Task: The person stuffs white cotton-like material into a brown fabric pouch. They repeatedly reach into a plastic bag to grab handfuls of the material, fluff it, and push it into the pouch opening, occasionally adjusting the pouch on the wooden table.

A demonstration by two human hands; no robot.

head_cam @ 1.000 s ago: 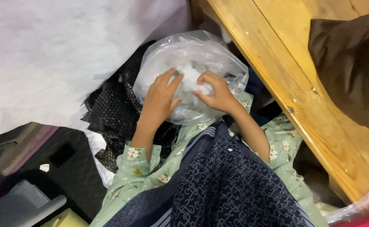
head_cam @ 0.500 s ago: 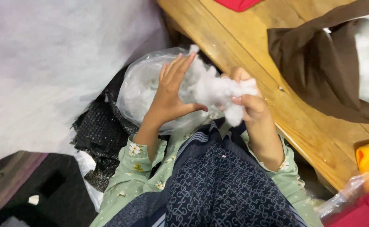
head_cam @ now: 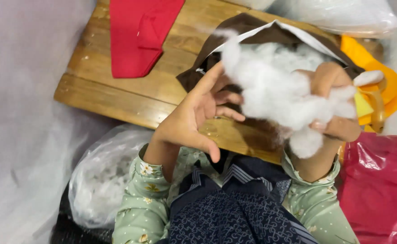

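Above the wooden table [head_cam: 117, 97], the right hand [head_cam: 332, 101] closes around a white stuffing clump [head_cam: 275, 97] while the open left hand [head_cam: 194, 115] touches its edge; teasing fibres apart gently would probably avoid lumps.

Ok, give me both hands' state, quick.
Left hand: open, fingers spread, touching the stuffing's edge.
Right hand: closed on the stuffing.

White stuffing [head_cam: 277, 97] hides the right hand's [head_cam: 332, 101] palm; the red plastic bag [head_cam: 379, 190] runs off frame.
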